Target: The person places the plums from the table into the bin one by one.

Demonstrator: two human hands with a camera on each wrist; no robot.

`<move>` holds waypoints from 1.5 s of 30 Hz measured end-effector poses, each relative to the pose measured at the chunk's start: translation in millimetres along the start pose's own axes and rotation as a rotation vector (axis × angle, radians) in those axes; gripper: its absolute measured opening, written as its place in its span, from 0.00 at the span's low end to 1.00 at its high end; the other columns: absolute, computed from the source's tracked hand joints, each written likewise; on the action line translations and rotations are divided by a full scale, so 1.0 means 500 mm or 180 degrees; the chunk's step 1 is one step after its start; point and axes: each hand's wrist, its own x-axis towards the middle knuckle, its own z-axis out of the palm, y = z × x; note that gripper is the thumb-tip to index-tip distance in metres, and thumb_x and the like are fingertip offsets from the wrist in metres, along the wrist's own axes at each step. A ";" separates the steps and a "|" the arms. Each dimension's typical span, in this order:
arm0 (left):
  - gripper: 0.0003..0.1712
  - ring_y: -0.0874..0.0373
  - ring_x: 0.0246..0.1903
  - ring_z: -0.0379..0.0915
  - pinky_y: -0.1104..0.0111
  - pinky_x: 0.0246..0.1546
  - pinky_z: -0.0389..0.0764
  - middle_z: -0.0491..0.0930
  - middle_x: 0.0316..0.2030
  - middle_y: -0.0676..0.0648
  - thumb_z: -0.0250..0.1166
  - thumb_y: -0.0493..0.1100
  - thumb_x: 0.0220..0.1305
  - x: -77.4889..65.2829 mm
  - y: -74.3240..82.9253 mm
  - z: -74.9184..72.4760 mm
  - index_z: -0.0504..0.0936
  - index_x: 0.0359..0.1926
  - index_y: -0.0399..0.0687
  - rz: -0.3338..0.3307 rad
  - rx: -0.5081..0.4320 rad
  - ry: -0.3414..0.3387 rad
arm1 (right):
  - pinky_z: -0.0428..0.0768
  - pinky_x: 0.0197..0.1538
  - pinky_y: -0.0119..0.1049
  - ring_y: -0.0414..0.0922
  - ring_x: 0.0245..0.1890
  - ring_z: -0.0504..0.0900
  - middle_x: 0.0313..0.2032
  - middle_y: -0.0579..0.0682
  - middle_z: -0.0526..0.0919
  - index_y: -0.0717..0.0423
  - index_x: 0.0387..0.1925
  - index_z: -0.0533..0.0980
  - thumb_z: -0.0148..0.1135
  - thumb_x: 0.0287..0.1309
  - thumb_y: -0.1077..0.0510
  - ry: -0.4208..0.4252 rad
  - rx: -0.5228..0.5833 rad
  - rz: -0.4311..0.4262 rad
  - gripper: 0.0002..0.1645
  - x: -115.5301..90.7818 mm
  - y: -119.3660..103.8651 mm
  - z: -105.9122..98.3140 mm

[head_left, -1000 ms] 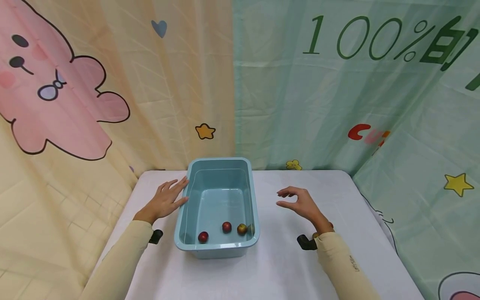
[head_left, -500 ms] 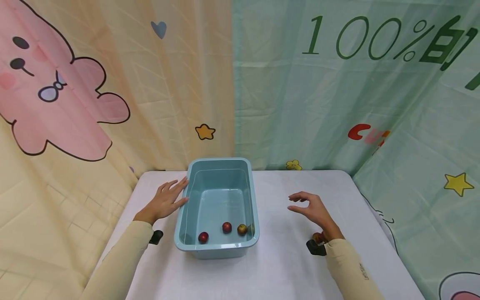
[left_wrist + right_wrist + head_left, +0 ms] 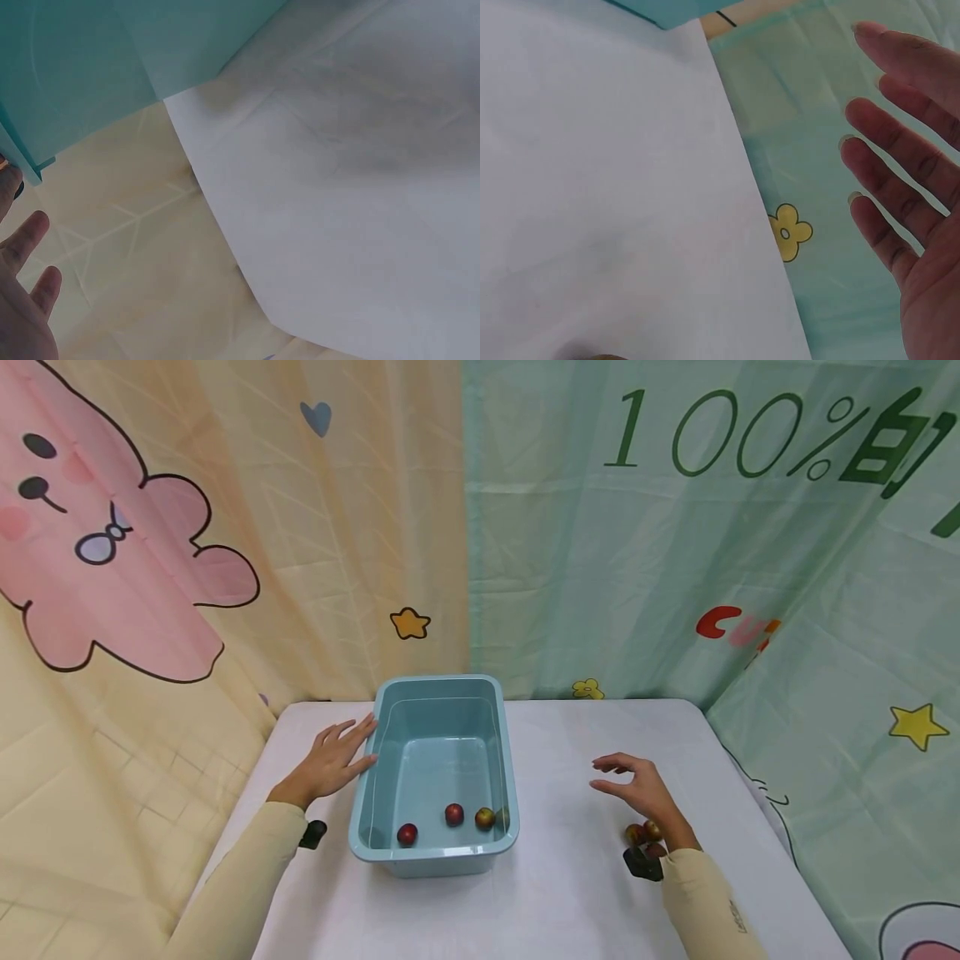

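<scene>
A light blue plastic basin (image 3: 435,852) stands on the table with three small round fruits, plum-like, at its near end. Two are dark red, the left fruit (image 3: 407,835) and the middle fruit (image 3: 453,814); the right fruit (image 3: 484,818) is yellowish brown. My left hand (image 3: 330,764) rests its spread fingers on the basin's left rim. To the right of the basin, my right hand (image 3: 636,787) hovers over the table with fingers and thumb apart and nothing between them. Close by its wrist lie several more reddish-brown fruits (image 3: 636,834), partly hidden by the forearm and wrist camera.
A white cloth covers the table (image 3: 555,893). Printed curtains (image 3: 585,568) hang directly behind it and along both sides. Dark wrist cameras (image 3: 643,864) sit at both cuffs.
My right hand has moved right and slightly toward me, away from the basin, its fingers staying apart. More of the fruits by its wrist now show. The left hand and basin stay put.
</scene>
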 end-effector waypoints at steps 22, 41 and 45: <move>0.39 0.35 0.71 0.39 0.39 0.67 0.37 0.48 0.74 0.38 0.50 0.55 0.70 -0.002 -0.003 0.001 0.51 0.74 0.40 -0.0022 0.0013 0.0013 | 0.74 0.52 0.58 0.53 0.47 0.78 0.43 0.54 0.85 0.61 0.47 0.80 0.73 0.51 0.52 0.0158 -0.0077 0.0129 0.24 -0.056 0.073 0.001; 0.40 0.36 0.71 0.41 0.39 0.66 0.37 0.48 0.74 0.39 0.51 0.56 0.70 -0.002 -0.004 0.003 0.51 0.74 0.41 -0.0021 0.0023 0.0036 | 0.77 0.38 0.38 0.51 0.43 0.77 0.45 0.59 0.80 0.60 0.48 0.81 0.74 0.49 0.50 0.0257 0.0062 0.0848 0.26 -0.120 0.128 0.015; 0.40 0.35 0.71 0.41 0.39 0.66 0.37 0.48 0.74 0.39 0.51 0.56 0.70 -0.002 -0.003 0.002 0.51 0.74 0.41 -0.0012 0.0023 0.0022 | 0.75 0.45 0.42 0.51 0.45 0.76 0.43 0.58 0.81 0.60 0.47 0.81 0.74 0.49 0.54 0.0306 -0.0015 0.0854 0.23 -0.135 0.139 0.022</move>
